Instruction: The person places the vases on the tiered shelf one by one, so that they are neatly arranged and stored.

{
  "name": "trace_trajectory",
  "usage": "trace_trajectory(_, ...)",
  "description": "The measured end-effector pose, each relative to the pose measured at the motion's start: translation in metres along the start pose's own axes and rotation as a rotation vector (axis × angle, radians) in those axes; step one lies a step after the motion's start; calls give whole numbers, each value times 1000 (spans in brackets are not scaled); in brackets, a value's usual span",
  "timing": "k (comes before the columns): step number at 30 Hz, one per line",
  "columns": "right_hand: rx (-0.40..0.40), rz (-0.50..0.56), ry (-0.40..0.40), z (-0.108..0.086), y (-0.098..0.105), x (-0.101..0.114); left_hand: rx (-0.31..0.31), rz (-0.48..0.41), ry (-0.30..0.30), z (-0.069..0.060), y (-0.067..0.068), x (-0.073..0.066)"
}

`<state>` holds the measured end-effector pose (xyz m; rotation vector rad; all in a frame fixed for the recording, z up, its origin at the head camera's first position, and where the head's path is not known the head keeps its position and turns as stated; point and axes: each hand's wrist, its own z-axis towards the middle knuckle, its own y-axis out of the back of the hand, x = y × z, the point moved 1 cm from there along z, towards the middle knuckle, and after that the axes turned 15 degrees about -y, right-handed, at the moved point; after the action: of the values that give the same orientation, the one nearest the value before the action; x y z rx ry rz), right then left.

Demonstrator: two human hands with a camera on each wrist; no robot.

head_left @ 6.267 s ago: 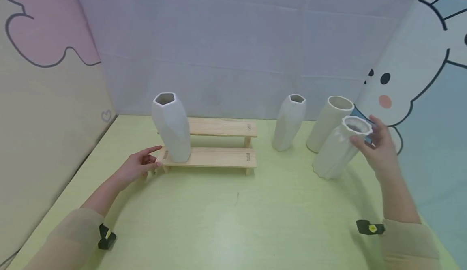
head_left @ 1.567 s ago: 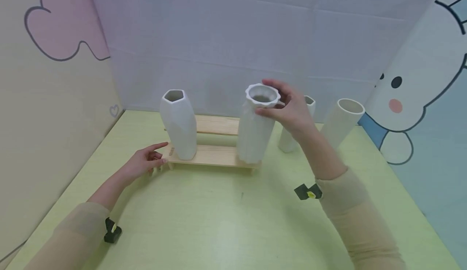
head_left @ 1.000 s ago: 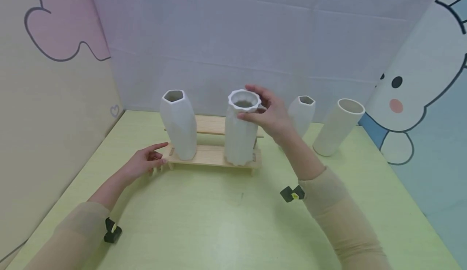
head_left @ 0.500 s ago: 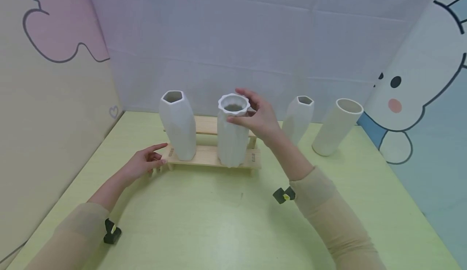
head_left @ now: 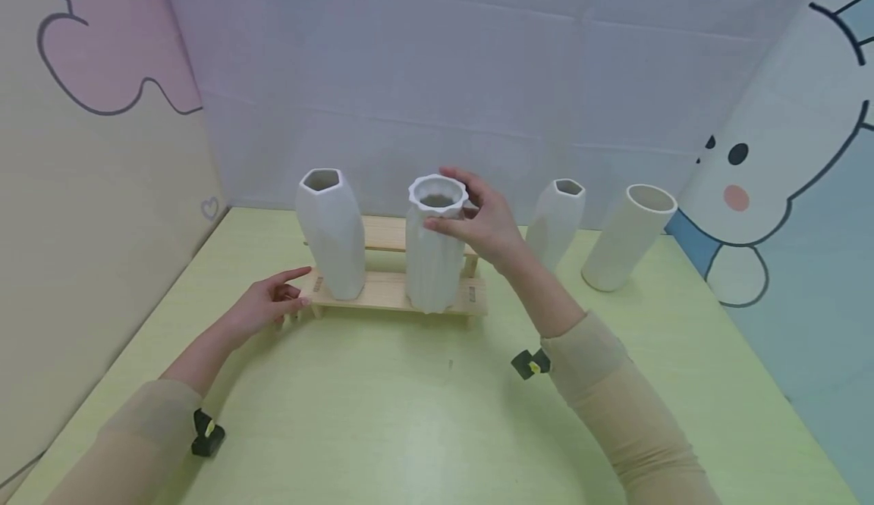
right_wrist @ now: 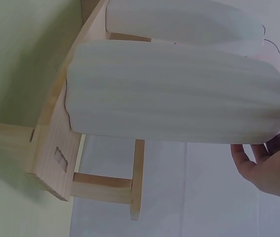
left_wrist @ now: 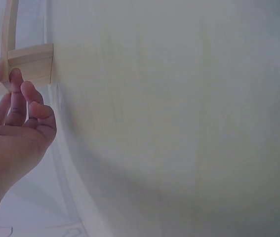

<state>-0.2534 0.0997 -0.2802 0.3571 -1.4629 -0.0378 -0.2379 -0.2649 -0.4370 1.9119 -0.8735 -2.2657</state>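
A white fluted vase [head_left: 433, 262] with a scalloped rim stands upright on the lower board of a two-tier wooden stand [head_left: 385, 290], right of the middle. My right hand [head_left: 490, 223] grips it just under the rim, thumb in front and fingers behind. In the right wrist view, the base of the fluted vase [right_wrist: 174, 94] meets the board. To its left on that board is a taller faceted vase [head_left: 334, 239] with a five-sided mouth. My left hand [head_left: 269, 300] holds the left end of the lower board between thumb and fingers; in the left wrist view, the hand [left_wrist: 19, 133] is at that corner.
On the table [head_left: 410, 429], right of the stand, are a smaller faceted vase [head_left: 556, 221], partly behind the right hand, and a plain cylindrical vase [head_left: 621, 247]. The stand's upper board [head_left: 385, 233] lies behind the vases. A pale cloth wall [head_left: 410, 73] closes off the back.
My right hand has carried the fluted vase from the table at right onto the lower board and slid it left. Over the last half second it barely moves. The left hand stays at the board's end.
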Motion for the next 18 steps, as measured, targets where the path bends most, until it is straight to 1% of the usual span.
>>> trace_trajectory(8,-1,-41,20,-1,0,-1,5,0,5,-1,0,-3)
trace_trajectory(14,30,-78,37,-2,4,-3,4,5,1,-1,0,-3)
trace_trajectory(18,43,-84,46,-4,9,-3,3,2,-3,0,0,-1)
